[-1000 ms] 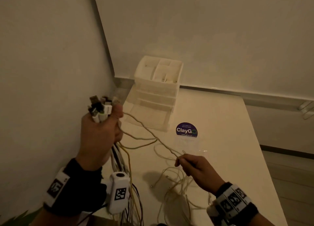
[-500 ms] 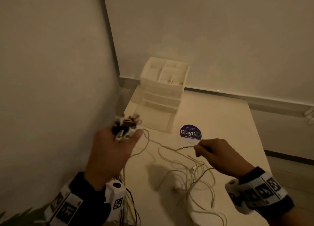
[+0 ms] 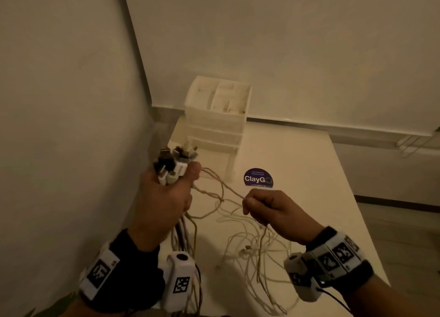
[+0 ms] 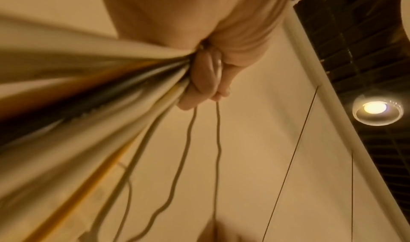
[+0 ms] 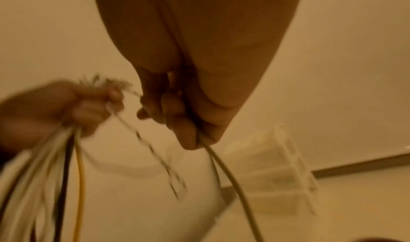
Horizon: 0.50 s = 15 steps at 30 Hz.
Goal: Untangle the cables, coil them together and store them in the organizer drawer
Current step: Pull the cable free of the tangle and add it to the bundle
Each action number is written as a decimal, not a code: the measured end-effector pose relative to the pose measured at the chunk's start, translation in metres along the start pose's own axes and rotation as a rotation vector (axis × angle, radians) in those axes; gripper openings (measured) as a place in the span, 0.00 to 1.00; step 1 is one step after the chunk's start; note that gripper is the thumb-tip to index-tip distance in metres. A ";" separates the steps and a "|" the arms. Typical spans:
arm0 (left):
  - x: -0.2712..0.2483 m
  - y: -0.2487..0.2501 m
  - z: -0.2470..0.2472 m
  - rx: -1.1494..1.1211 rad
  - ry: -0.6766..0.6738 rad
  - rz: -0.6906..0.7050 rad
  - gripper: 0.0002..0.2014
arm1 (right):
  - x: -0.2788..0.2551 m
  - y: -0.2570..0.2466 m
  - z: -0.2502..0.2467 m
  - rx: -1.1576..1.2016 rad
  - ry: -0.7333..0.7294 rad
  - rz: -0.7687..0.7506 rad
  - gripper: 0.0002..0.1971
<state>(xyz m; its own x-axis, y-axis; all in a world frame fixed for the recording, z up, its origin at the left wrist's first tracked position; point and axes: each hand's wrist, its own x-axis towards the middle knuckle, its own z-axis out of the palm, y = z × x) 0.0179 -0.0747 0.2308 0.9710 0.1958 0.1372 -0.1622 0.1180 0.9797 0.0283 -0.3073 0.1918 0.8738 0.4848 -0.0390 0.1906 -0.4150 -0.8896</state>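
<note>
My left hand (image 3: 164, 197) grips a bundle of cables (image 3: 183, 233) upright, with the plug ends (image 3: 175, 161) sticking out above the fist; the left wrist view shows the fingers (image 4: 204, 80) curled round the strands. To its right, my right hand (image 3: 264, 209) is fisted round thin pale cables (image 3: 226, 190) that run across to the left hand. The right wrist view shows strands (image 5: 224, 166) leaving the bottom of that fist. More loose cable (image 3: 257, 257) lies tangled on the table below. The white organizer (image 3: 216, 119) stands at the table's far left, its bottom drawer (image 3: 214, 159) pulled out.
The white table (image 3: 309, 173) sits in a corner, with a wall close on the left and another behind. A round purple ClayGo sticker (image 3: 258, 178) lies right of the open drawer. The table's right edge drops to the floor.
My right hand has moved left and nearer, closer to the left hand, and closed into a fist on the thin cables. The left hand has risen slightly with its bundle.
</note>
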 end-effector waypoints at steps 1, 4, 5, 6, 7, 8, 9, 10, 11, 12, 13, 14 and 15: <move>0.003 0.005 -0.006 -0.052 0.025 0.024 0.13 | 0.000 0.018 0.004 -0.036 0.019 0.025 0.13; 0.005 0.023 -0.021 -0.159 0.010 0.134 0.14 | 0.002 0.071 0.008 -0.162 0.079 0.137 0.13; 0.004 0.027 -0.026 -0.188 -0.013 0.167 0.14 | 0.003 0.083 0.008 -0.192 0.098 0.180 0.13; 0.003 0.030 -0.032 -0.213 -0.039 0.199 0.14 | 0.004 0.094 0.008 -0.214 0.114 0.223 0.13; 0.002 0.032 -0.036 -0.240 -0.051 0.222 0.15 | 0.004 0.102 0.007 -0.218 0.136 0.257 0.13; 0.001 0.032 -0.040 -0.261 -0.056 0.239 0.19 | 0.004 0.109 0.007 -0.206 0.159 0.287 0.13; -0.001 0.031 -0.043 -0.277 -0.062 0.237 0.23 | 0.005 0.115 0.006 -0.201 0.186 0.310 0.14; -0.003 0.030 -0.046 -0.273 -0.061 0.221 0.24 | 0.005 0.120 0.005 -0.210 0.225 0.326 0.15; -0.005 0.028 -0.048 -0.242 -0.063 0.187 0.24 | 0.006 0.123 0.002 -0.228 0.277 0.336 0.15; -0.008 0.027 -0.049 -0.160 -0.074 0.143 0.23 | 0.008 0.122 -0.003 -0.236 0.340 0.339 0.15; -0.011 0.026 -0.050 -0.028 -0.102 0.098 0.22 | 0.010 0.117 -0.008 -0.219 0.409 0.325 0.15; -0.015 0.025 -0.049 0.130 -0.152 0.058 0.20 | 0.012 0.109 -0.014 -0.180 0.477 0.296 0.14; -0.018 0.023 -0.048 0.283 -0.206 0.022 0.18 | 0.012 0.096 -0.020 -0.125 0.539 0.254 0.13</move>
<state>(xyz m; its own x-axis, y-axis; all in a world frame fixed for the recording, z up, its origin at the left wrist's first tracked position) -0.0123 -0.0286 0.2437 0.9876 -0.0085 0.1570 -0.1563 -0.1645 0.9739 0.0664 -0.3566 0.1146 0.9961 -0.0856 0.0223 -0.0306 -0.5697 -0.8213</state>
